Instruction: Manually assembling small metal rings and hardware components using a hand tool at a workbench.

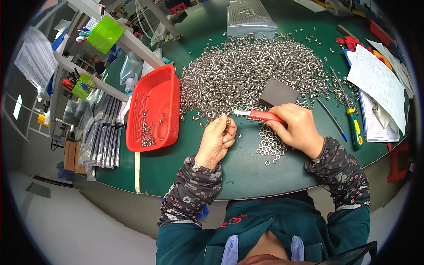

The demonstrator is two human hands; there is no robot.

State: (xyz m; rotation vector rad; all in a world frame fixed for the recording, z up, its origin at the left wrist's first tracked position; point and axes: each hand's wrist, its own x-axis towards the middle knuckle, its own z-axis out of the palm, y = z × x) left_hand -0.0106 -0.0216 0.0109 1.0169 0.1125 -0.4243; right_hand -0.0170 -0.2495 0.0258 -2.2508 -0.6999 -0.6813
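My left hand (pixel 213 143) pinches a small metal ring (pixel 227 125) between thumb and fingers, above the green table (pixel 247 181). In my right hand (pixel 298 128) is a knife with a red handle (pixel 265 115). Its short pale blade points left, close to the fingertips of my left hand. Under and in front of my right hand lie several flat-lying metal rings (pixel 270 145) in a loose patch. A large heap of small shiny metal sleeves (pixel 247 73) spreads just beyond both hands. A dark grey block (pixel 279 92) rests against the heap's near right side.
A red perforated basket (pixel 173 119) at the left contains some metal pieces. To the right lie a pen (pixel 332 118), a green-and-yellow-handled screwdriver (pixel 354 128) and papers (pixel 377 84). A stack of clear plastic trays (pixel 251 20) stands at the back. Bagged parts (pixel 104 132) sit far left.
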